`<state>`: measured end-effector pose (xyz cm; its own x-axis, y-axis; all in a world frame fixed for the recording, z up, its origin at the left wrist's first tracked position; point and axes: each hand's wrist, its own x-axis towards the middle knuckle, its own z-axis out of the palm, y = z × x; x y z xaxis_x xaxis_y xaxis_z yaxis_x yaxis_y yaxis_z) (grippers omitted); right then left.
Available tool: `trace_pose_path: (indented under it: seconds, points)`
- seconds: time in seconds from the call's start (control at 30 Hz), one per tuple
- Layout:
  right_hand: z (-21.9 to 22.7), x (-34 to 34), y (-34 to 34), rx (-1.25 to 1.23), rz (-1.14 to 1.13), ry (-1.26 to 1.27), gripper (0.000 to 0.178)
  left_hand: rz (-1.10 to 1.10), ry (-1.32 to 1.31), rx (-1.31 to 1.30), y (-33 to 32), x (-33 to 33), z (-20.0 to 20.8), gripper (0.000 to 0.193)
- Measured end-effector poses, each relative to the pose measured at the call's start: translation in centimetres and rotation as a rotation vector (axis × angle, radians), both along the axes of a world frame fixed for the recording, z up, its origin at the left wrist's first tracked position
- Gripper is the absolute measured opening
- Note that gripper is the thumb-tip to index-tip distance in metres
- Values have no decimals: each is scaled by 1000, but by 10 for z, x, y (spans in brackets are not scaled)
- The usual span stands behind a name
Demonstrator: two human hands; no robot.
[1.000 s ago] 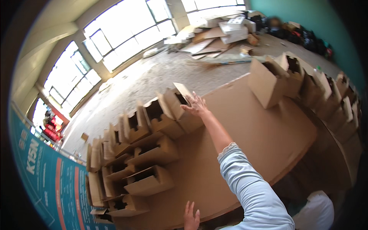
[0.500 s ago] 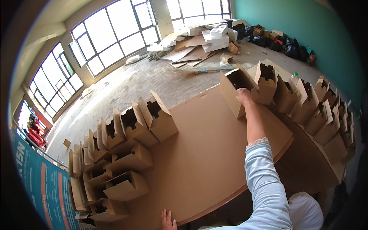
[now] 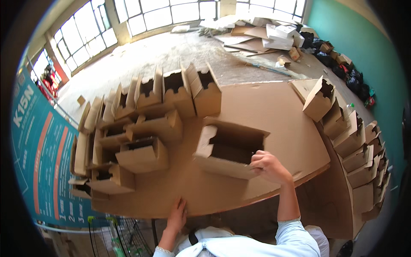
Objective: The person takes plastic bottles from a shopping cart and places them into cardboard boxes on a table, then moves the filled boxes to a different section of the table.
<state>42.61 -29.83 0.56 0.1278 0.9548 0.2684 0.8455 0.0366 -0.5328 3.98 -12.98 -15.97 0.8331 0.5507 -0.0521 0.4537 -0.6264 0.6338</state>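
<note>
My right hand (image 3: 269, 167) pinches the near right edge of an open cardboard box (image 3: 224, 165), whose dark inside faces up. This box is over the middle of the cardboard-covered table (image 3: 274, 111); whether its base touches the surface I cannot tell. My left hand (image 3: 176, 214) rests at the table's near edge, fingers stretched out and holding nothing. Left of the held box stand several open boxes (image 3: 150, 156) in close rows, their flaps up.
More open boxes (image 3: 319, 100) line a second surface curving along the right. A teal banner (image 3: 47, 162) stands at the left, a wire cart (image 3: 124, 235) below it. Scrap cardboard and white foam (image 3: 274, 36) lie heaped at the back, black bags (image 3: 353, 83) along the green wall.
My right hand has brought the box from the far right group toward me and leftward over the table. The view has turned right and down, showing more of my left arm.
</note>
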Motion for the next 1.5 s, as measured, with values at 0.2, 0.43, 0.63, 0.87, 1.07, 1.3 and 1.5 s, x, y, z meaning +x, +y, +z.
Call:
trace_pose_path:
  seconds: [0.2,0.43,0.63,0.87,1.07,1.3,1.5]
  points:
    - [26,-94,37,-97,314,-114,12,41,-85,-54,-7,-31,29,37]
    - [15,-135,78,-118,275,-106,10,214,-166,18,1,-128,69,31]
    - [32,-153,91,-301,186,-382,13,867,-270,341,72,-303,63,22]
    - [32,-173,84,-507,-116,-512,19,1183,452,-19,69,-593,-149,32]
    - [23,-169,65,-478,-245,-570,18,838,721,-362,26,-623,-256,54]
    - [43,-209,84,-645,-252,-504,18,539,936,-266,16,-543,-232,64]
    - [31,-204,71,-598,-280,-554,19,1104,447,-371,2,-588,-280,60]
